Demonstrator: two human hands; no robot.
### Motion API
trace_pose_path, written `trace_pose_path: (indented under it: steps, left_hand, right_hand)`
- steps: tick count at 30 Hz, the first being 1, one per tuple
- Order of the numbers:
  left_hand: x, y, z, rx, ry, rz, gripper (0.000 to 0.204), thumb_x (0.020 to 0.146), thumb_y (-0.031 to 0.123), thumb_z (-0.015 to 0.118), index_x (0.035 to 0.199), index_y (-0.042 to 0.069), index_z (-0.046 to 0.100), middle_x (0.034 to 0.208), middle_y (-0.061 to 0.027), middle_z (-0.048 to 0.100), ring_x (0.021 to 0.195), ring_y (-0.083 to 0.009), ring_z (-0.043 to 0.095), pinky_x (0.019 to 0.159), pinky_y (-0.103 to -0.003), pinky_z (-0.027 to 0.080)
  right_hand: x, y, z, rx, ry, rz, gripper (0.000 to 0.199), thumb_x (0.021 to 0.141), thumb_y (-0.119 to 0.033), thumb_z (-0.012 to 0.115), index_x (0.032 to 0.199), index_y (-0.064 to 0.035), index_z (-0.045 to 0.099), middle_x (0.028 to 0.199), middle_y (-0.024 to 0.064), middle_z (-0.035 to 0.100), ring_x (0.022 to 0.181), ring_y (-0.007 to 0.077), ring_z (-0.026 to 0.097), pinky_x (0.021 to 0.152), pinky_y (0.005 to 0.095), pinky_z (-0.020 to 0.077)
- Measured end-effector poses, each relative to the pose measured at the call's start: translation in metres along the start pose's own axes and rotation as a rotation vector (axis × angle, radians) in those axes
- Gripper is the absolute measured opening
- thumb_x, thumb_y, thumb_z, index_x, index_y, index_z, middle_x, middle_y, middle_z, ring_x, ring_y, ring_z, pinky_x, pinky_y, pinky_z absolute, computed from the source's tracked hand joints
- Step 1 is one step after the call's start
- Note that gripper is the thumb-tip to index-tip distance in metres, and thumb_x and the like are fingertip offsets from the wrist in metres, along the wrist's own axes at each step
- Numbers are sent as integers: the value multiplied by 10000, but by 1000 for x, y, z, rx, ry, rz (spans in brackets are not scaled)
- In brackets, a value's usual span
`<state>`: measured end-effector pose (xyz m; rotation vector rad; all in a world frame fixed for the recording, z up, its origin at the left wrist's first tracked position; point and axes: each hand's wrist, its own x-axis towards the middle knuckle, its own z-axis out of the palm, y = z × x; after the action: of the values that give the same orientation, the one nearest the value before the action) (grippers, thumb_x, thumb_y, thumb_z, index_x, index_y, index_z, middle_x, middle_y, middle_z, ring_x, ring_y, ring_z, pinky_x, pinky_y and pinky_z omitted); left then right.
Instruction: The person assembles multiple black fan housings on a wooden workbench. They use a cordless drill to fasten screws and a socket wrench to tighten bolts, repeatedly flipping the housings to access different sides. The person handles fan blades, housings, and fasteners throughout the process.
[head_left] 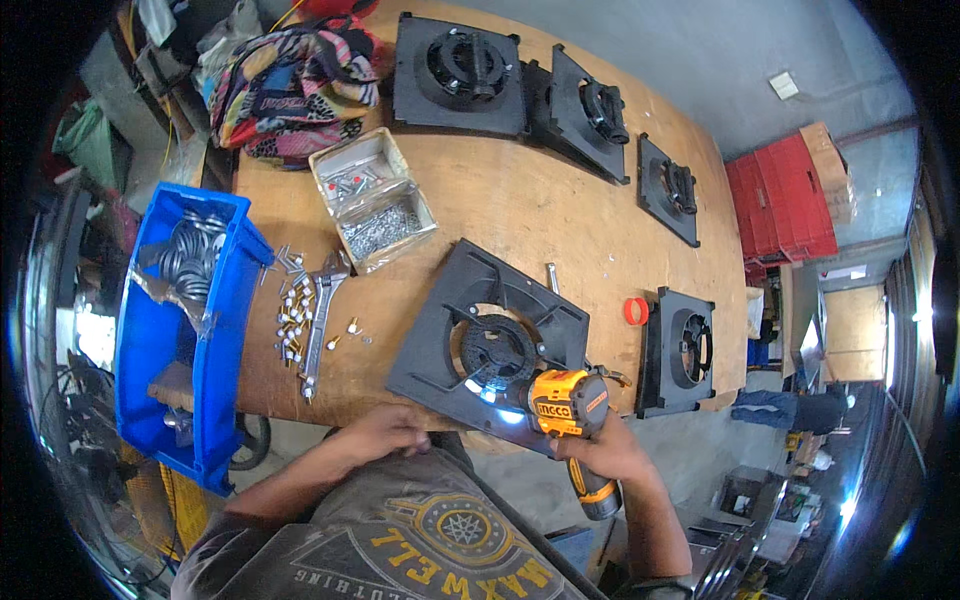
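The right hand [612, 448] is holding a yellow-and-black cordless drill [570, 402], its grip wrapping round the handle, and the drill is casting light onto a square black frame with a round hub [495, 345], which is lying at the near edge of the brown wooden surface [490, 200]. The left hand [395, 437] is sitting just beside the frame's near side, fingers curling; I cannot tell whether that grip is holding anything. Glare is hiding the drill's tip, so its contact is remaining unclear. Working well is probably depending on lining the tip up squarely, pressing evenly and easing off as resistance is building, with the left hand bracing the frame, clear of the tip.
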<state>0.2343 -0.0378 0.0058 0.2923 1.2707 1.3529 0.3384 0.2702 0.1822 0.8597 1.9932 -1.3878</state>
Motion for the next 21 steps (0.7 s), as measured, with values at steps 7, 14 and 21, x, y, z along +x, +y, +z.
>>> trace_pose_path:
  steps: [7, 14, 21]
  left_hand:
    - [122, -69, 56, -942, -82, -96, 219, 954, 210, 633, 1114, 61, 645, 993, -58, 695, 870, -156, 650, 812, -311, 549]
    - [133, -47, 66, -1003, -194, -13, 248, 960, 221, 622, 1150, 62, 628, 1027, -62, 694, 900, -163, 656, 822, -315, 555]
    - [135, -43, 65, -1012, -210, 0, 278, 966, 232, 612, 1186, 63, 612, 1061, -66, 692, 930, -169, 661, 832, -320, 560]
  right_hand:
    - [10, -17, 7, -65, -41, -35, 391, 791, -58, 733, 1162, -6, 620, 1021, 78, 681, 855, 157, 649, 757, 324, 538]
    - [18, -23, 9, -86, -77, -41, 379, 783, -93, 738, 1139, -7, 636, 970, 78, 691, 792, 149, 652, 710, 321, 539]
    - [15, -26, 5, -277, -28, -18, 376, 778, -92, 739, 1128, -3, 636, 966, 75, 686, 854, 166, 652, 765, 323, 537]
